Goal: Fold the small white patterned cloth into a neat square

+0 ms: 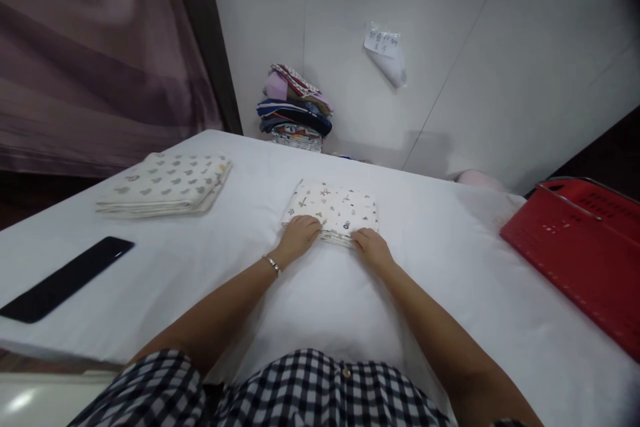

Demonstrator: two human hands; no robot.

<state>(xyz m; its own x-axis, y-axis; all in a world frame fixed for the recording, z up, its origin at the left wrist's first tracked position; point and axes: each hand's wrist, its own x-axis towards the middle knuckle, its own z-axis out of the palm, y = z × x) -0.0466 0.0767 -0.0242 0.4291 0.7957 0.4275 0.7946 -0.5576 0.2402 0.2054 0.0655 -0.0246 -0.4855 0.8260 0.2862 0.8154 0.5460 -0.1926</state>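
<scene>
From the left, a purple curtain (100, 60) hangs beside a white-covered worktop (450, 293), where a flat black slab (70, 278) lies with a folded grey-print cloth (165, 183) beyond it. Past the far edge rises a stack of folded textiles (295, 107). At centre, a smaller folded cloth with tiny motifs (335, 207) extends forward from the person's fingers, its long axis running left to right. The left hand (301, 233) lays its fingers over the near edge's left part; the right hand (370, 245) touches the near right corner, fingers bent. Both are about equally close; with their undersides hidden, I cannot tell whether either pinches the fabric. Farther right, well apart from the cloth, stands a red basket (575, 253).
</scene>
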